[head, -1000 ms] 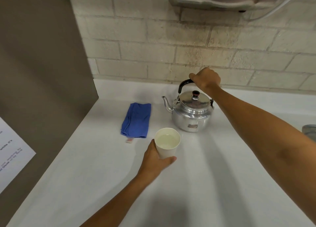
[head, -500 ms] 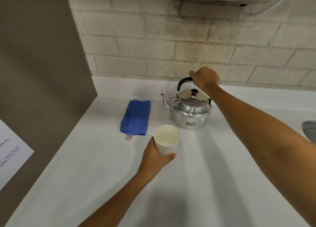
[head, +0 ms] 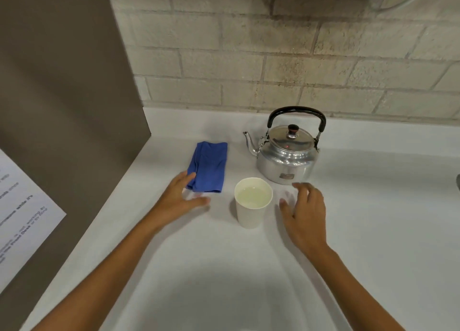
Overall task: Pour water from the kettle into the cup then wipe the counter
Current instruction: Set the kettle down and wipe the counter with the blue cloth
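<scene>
A white paper cup (head: pixel 252 213) with water in it stands upright on the white counter (head: pixel 224 268). Behind it to the right sits a shiny metal kettle (head: pixel 286 160) with a black handle, spout pointing left. A folded blue cloth (head: pixel 209 168) lies left of the kettle. My left hand (head: pixel 179 201) is open, its fingertips touching the cloth's near left corner. My right hand (head: pixel 305 213) hovers open just right of the cup and in front of the kettle, holding nothing.
A brown panel (head: pixel 69 106) with a printed paper sheet (head: pixel 22 216) walls off the left side. A brick wall (head: pixel 286 56) runs behind the counter. A metal object (head: pixel 457 181) shows at the right edge.
My right hand let go of the kettle handle and drew back beside the cup. My left hand released the cup and moved left to the cloth.
</scene>
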`<state>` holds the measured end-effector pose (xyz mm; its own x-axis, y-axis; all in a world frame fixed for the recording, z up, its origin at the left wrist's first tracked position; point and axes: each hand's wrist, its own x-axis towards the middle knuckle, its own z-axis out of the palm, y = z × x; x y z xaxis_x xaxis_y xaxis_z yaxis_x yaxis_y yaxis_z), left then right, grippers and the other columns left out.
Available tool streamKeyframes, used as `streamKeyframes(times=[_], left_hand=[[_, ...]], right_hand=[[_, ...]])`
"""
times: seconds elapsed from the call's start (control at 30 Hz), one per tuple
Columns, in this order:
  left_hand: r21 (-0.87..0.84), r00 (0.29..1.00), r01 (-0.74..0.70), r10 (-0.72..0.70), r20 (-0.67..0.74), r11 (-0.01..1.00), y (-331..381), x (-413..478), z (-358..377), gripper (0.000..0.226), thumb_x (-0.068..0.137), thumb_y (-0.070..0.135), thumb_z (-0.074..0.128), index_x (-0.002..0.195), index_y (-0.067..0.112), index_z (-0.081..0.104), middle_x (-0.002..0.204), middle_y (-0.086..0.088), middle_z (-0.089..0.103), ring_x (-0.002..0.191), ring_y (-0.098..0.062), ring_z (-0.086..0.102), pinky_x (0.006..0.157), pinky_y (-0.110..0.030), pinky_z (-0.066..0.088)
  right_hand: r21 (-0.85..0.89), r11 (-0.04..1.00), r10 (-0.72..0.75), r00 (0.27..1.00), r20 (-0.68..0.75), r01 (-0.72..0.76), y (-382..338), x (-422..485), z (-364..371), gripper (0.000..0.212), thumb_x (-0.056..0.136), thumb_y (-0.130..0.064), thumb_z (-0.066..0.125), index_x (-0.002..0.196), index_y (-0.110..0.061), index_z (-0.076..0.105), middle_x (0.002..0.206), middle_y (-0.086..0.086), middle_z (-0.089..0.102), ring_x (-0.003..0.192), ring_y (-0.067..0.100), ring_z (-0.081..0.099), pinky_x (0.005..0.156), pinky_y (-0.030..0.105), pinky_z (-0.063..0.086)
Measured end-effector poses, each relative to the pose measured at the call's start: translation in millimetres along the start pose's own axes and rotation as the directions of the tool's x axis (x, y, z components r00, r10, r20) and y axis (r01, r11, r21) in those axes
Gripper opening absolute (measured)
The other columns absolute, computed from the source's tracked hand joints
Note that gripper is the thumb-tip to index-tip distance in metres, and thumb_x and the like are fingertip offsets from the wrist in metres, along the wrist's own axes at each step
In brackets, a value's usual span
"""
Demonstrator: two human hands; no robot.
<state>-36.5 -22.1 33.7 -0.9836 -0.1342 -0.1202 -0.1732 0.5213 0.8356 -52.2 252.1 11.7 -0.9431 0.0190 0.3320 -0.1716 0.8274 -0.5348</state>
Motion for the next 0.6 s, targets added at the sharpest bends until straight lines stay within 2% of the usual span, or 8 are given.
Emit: streamKeyframes(times=[0.07,0.17,0.27,0.43,0.5,0.6], left_hand=[[0.024,0.997,-0.063,0.064,-0.051,0.998,9.6,24.7,2.6,0.069,0.080,0.034,0.067,0.139,0.025,0.034,0.154,0.002,0.019,0.139,-0.016,0.023,0.106,-0.027,0.023],[0.266,0.984,-0.136,0.162,-0.079,0.954,17.6,65.2,21.6,0.059,0.087,0.039,0.056,0.139,0.022,0.035,0.155,-0.005,0.019,0.139,-0.024,0.025,0.111,-0.036,0.025],[0.457,0.983,-0.082,0.149,-0.111,0.886,15.5,100.5,31.9,0.060,0.091,0.047,0.041,0.144,0.022,0.022,0.156,-0.008,0.012,0.142,-0.027,0.016,0.114,-0.040,0.018],[0.585,0.997,0.035,0.014,-0.079,0.810,-5.6,129.6,49.0,0.068,0.092,0.055,0.026,0.146,0.022,0.003,0.157,-0.012,0.000,0.143,-0.033,0.001,0.116,-0.045,0.007],[0.648,0.997,0.032,0.017,-0.069,0.761,-7.5,132.6,56.4,0.062,0.093,0.053,0.022,0.146,0.027,0.003,0.157,-0.012,-0.002,0.143,-0.034,-0.002,0.116,-0.045,0.006],[0.675,0.999,-0.045,0.040,0.024,0.736,-1.3,126.4,61.7,0.056,0.095,0.048,0.019,0.145,0.030,0.002,0.158,-0.008,-0.002,0.143,-0.033,-0.002,0.117,-0.044,0.005]], right_hand=[[-0.142,0.990,0.021,0.991,0.133,-0.002,2.3,-10.7,9.4,0.051,0.092,-0.033,0.049,0.134,-0.006,0.037,0.143,0.019,0.037,0.133,0.034,0.030,0.111,0.045,0.026],[-0.283,0.959,0.064,0.964,0.257,0.012,4.4,-23.3,22.3,0.061,0.095,-0.048,0.027,0.144,-0.014,0.017,0.157,0.012,0.012,0.144,0.030,0.007,0.118,0.043,0.008],[-0.333,0.943,0.083,0.961,0.264,0.011,8.1,-31.1,24.7,0.070,0.092,-0.057,0.014,0.147,-0.015,0.007,0.158,0.011,0.001,0.145,0.029,-0.003,0.119,0.044,0.001],[-0.352,0.934,0.159,0.954,0.253,-0.062,12.4,-37.8,24.5,0.073,0.088,-0.059,0.006,0.147,-0.016,0.000,0.158,0.009,-0.002,0.145,0.026,-0.008,0.118,0.044,-0.003],[-0.357,0.932,0.165,0.952,0.258,-0.065,10.6,-36.5,26.3,0.072,0.089,-0.058,0.006,0.147,-0.016,-0.002,0.158,0.009,-0.004,0.145,0.026,-0.009,0.117,0.045,-0.005],[-0.366,0.929,0.163,0.944,0.286,-0.049,11.2,-35.0,26.2,0.070,0.091,-0.056,0.009,0.146,-0.016,-0.005,0.158,0.010,-0.007,0.144,0.026,-0.012,0.117,0.045,-0.006]])
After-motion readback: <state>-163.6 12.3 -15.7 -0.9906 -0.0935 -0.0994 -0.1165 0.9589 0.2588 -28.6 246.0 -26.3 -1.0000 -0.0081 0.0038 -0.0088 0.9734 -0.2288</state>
